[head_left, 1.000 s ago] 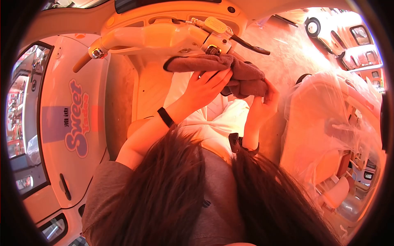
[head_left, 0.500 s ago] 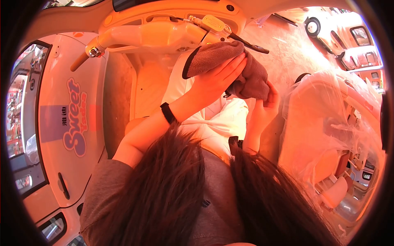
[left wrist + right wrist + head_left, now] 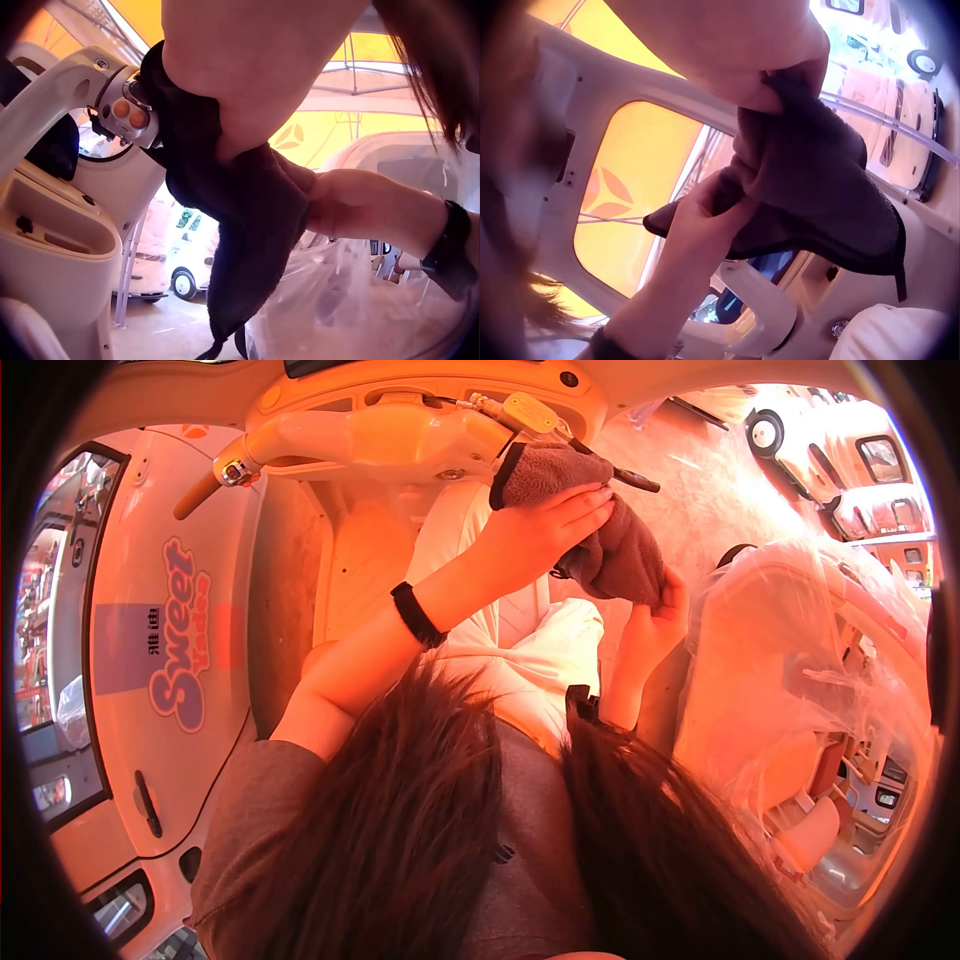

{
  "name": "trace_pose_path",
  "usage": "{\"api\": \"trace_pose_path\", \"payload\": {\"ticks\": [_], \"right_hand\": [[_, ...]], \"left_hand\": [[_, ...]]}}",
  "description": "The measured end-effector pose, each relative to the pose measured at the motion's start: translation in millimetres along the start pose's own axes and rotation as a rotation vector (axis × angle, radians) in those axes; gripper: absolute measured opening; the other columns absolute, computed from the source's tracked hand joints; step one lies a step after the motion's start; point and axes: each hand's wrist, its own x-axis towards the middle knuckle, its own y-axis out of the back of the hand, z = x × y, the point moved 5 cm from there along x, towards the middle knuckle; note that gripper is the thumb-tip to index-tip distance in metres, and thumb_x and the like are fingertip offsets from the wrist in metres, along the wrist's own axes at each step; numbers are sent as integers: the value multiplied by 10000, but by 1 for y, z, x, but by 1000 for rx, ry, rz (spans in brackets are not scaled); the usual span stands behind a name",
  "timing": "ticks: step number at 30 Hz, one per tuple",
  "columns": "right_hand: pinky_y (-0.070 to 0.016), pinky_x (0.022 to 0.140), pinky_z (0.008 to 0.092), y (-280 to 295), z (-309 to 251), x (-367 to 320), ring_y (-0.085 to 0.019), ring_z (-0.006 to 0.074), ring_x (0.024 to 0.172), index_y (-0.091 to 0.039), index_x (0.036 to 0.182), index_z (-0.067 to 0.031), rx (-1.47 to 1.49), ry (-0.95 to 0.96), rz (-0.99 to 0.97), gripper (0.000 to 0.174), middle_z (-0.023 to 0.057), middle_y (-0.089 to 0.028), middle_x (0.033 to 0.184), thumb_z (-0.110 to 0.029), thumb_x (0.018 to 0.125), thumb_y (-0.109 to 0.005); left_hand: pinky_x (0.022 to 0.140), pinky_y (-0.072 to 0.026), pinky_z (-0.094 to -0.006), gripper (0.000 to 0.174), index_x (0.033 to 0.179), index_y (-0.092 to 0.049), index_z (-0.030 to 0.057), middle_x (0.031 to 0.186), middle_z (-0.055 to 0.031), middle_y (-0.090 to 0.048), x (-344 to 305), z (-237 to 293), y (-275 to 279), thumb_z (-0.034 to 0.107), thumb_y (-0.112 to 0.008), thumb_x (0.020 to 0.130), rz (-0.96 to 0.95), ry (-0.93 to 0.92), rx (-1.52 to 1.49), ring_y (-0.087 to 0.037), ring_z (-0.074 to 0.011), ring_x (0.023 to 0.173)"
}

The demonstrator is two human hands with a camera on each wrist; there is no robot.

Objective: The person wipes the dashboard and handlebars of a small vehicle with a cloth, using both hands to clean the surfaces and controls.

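Note:
A dark, fluffy cloth (image 3: pixel 622 550) with a black hem hangs bunched between both hands, raised over the person's lap beside the handlebar. The left hand (image 3: pixel 545 532) grips its upper part, fingers laid across the top; in the right wrist view that hand's thumb (image 3: pixel 721 206) presses from the other side. The right hand (image 3: pixel 660 622) pinches the lower right end, and part of the cloth hides its fingertips. From the left wrist view, the cloth (image 3: pixel 247 225) droops to a point with a small loop, and the right hand (image 3: pixel 349 201) holds its far side.
The handlebar (image 3: pixel 370 448) of a small vehicle runs ahead, its left grip (image 3: pixel 197 498) sticking out. A door panel (image 3: pixel 165 640) with "Sweet" lettering stands at the left. To the right is a plastic-wrapped vehicle (image 3: pixel 770 660); other vehicles (image 3: pixel 880 450) stand farther back.
The left hand has moved right and slightly up with the cloth, whose left flap now sits closer to the fingers. More handlebar shows at left. The right hand has shifted slightly right, still pinching.

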Motion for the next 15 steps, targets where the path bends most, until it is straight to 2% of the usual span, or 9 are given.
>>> {"api": "trace_pose_path", "payload": {"ticks": [2, 6, 8, 9, 11, 12, 14, 15], "right_hand": [[-530, 1015, 329, -1, -6, -2, -649, 215, 1157, -597, 1261, 84, 11, 35, 29, 389, 139, -673, 1215, 197, 892, -548], [-529, 1020, 327, -7, -28, -6, -647, 210, 1163, -614, 1238, 84, 72, -17, 58, 405, 129, -677, 1199, 218, 870, -508], [-547, 950, 321, -15, -52, -3, -679, 201, 1083, -661, 1186, 44, 55, 137, 3, 438, 120, -713, 1170, 208, 823, -477], [-547, 950, 321, -14, -56, 1, -679, 201, 1083, -661, 1186, 44, 52, 138, 8, 438, 120, -713, 1170, 208, 823, -477], [-525, 1039, 370, -21, -74, 9, -679, 257, 1134, -666, 1145, 64, -142, 358, -97, 431, 184, -707, 1211, 238, 812, -453], [-525, 1039, 370, -25, -80, 13, -679, 257, 1134, -666, 1145, 64, -142, 356, -98, 431, 184, -707, 1211, 238, 812, -453], [-528, 1030, 391, -40, -101, 19, -688, 279, 1127, -685, 1106, 47, -264, 550, -117, 446, 194, -719, 1218, 241, 775, -457], [-528, 1030, 391, -48, -105, 25, -688, 279, 1127, -685, 1106, 47, -260, 549, -121, 446, 194, -719, 1218, 241, 775, -457]], "left_hand": [[927, -583, -279, 431, 1289, -670, 107, 1386, 40, -642, -2, -2, 0, 95, -611, 862, 109, -51, -29, -592, -132, 1296], [1003, -558, -321, 423, 1282, -687, 107, 1375, 7, -649, -8, -1, 10, 88, -622, 864, 99, -73, -18, -601, -171, 1287], [1079, -511, -366, 440, 1312, -676, 93, 1371, -50, -650, -16, -1, 17, 84, -621, 875, 124, -145, -52, -598, -226, 1291], [1079, -511, -366, 440, 1312, -676, 93, 1371, -50, -650, -20, -1, 22, 84, -621, 875, 124, -149, -56, -598, -226, 1291], [1119, -474, -400, 452, 1328, -680, 99, 1406, -91, -620, -27, -5, 31, 63, -612, 882, 72, -106, -9, -585, -272, 1298], [1013, -553, -332, 483, 1281, -709, 161, 1356, -14, -644, -28, -9, 37, 114, -633, 806, 142, -93, 103, -657, -187, 1201], [1022, -546, -352, 497, 1288, -709, 166, 1364, -36, -637, -25, -21, 58, 94, -634, 803, 197, -57, 153, -646, -210, 1219], [1031, -540, -372, 511, 1295, -710, 171, 1371, -59, -630, -21, -26, 70, 73, -634, 799, 254, -23, 200, -635, -232, 1237]]}}
